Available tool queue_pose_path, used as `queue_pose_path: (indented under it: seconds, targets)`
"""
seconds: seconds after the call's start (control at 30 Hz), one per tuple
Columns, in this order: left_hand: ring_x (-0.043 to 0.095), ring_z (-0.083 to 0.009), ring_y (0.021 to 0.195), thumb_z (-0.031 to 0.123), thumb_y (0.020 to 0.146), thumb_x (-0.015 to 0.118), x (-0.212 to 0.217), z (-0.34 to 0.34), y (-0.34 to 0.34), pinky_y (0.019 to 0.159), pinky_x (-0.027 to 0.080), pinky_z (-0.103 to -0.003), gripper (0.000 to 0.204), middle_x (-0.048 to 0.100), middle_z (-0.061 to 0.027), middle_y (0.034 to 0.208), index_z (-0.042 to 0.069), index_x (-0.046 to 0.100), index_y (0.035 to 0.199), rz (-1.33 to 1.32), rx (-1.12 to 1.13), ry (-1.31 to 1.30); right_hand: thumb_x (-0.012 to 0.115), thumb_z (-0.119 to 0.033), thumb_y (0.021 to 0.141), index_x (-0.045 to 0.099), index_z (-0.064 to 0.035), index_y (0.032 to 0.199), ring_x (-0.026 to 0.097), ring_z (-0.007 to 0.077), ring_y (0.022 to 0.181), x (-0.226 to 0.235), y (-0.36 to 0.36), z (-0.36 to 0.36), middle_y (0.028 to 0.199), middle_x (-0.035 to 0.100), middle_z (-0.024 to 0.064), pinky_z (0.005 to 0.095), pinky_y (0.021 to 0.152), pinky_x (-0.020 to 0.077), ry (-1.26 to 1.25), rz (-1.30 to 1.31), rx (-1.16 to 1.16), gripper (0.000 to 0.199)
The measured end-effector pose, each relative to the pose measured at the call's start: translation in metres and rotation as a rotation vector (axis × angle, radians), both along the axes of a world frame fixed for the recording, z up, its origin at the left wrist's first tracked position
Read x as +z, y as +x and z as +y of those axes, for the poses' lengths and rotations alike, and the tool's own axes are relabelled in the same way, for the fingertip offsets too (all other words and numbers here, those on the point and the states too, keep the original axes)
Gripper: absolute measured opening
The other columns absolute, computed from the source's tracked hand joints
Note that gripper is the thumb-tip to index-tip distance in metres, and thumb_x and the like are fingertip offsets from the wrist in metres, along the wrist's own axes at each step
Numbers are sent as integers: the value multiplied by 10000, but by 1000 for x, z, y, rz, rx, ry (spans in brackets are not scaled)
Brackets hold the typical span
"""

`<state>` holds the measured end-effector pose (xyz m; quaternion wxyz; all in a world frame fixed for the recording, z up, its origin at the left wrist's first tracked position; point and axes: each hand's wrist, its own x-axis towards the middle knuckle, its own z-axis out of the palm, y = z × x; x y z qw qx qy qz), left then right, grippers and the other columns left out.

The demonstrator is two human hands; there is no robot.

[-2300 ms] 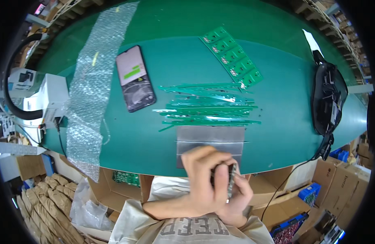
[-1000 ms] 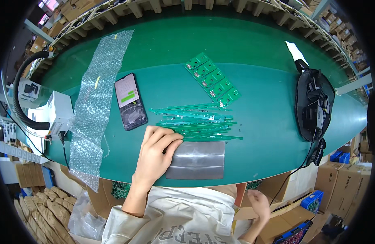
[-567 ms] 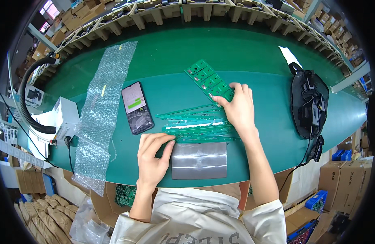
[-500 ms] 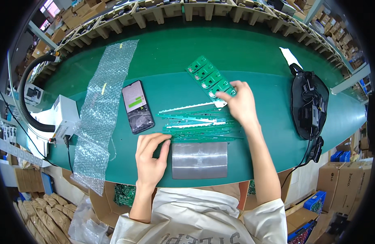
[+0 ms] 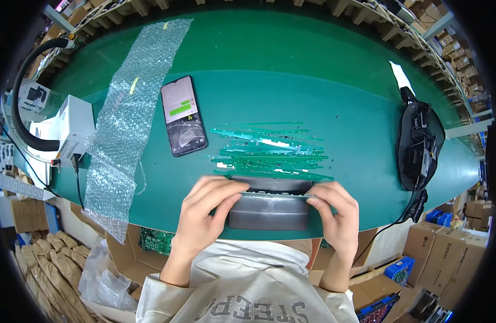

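Note:
A green circuit board panel (image 5: 276,195) is held nearly edge-on over a grey grooved metal plate (image 5: 267,219) at the table's near edge. My left hand (image 5: 206,207) pinches the panel's left end between thumb and fingers. At its other end, the thumb and fingers of my right hand (image 5: 338,212) are closed on it. Whether the panel's lower edge touches the plate I cannot tell. Just beyond the plate lies a loose pile of thin green circuit board strips (image 5: 275,156), some with white or pale parts.
A smartphone (image 5: 184,116) with its screen lit lies left of the strips, beside a long bubble wrap sheet (image 5: 132,102). Far left are a white box (image 5: 75,125) and a black flexible hose (image 5: 19,116). On the right rests a black pouch (image 5: 420,142) with cables.
My right hand has brought the panel from beyond the strips down over the metal plate and turned it edge-on. My left hand has left the strips' edge and taken the panel's left end.

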<state>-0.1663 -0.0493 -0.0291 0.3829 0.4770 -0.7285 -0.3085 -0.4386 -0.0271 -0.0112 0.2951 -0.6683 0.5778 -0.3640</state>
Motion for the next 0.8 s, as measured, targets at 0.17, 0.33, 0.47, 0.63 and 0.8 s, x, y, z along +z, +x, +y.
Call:
queue_pose_path:
  seconds: [0.17, 0.33, 0.47, 0.63, 0.8]
  targets:
    - [718, -259, 850, -115, 825, 740, -2, 1, -5, 772, 572, -344, 264, 777, -109, 961, 5, 788, 1054, 53, 76, -16, 754, 54, 841, 735, 8, 1013, 685, 327, 890, -7, 6, 4, 992, 727, 140, 402, 796, 551, -82, 66, -20, 179]
    - [759, -275, 985, -40, 790, 804, 5, 13, 8, 841, 620, -359, 249, 793, -103, 1040, 17, 811, 1031, -39, -78, -102, 788, -14, 759, 759, -26, 1065, 689, 334, 978, -20, -8, 18, 1068, 726, 136, 426, 826, 554, -206, 145, 110, 307]
    - [752, -328, 1097, 31, 704, 889, 3, 33, 9, 910, 641, -399, 347, 796, -112, 1069, 15, 823, 1045, 1, -55, -52, 795, -106, 734, 783, -51, 1133, 679, 357, 1122, -28, -6, 44, 1179, 716, 143, 471, 925, 566, -228, 189, 126, 403]
    - [738, -335, 1136, 9, 710, 894, -5, 41, 13, 921, 632, -402, 317, 783, -111, 1092, 41, 831, 1019, 13, -77, -28, 822, -74, 758, 794, -52, 1142, 671, 387, 1180, -33, -2, 54, 1228, 707, 170, 502, 1016, 554, -191, 145, 98, 386]
    - [722, -332, 1137, -7, 736, 891, -19, 49, 10, 922, 610, -410, 339, 724, -119, 1221, 53, 817, 1061, 22, -59, 75, 779, 31, 789, 803, -38, 1124, 639, 399, 1277, -40, 1, 74, 1301, 688, 183, 498, 1088, 520, -113, 117, 61, 343]
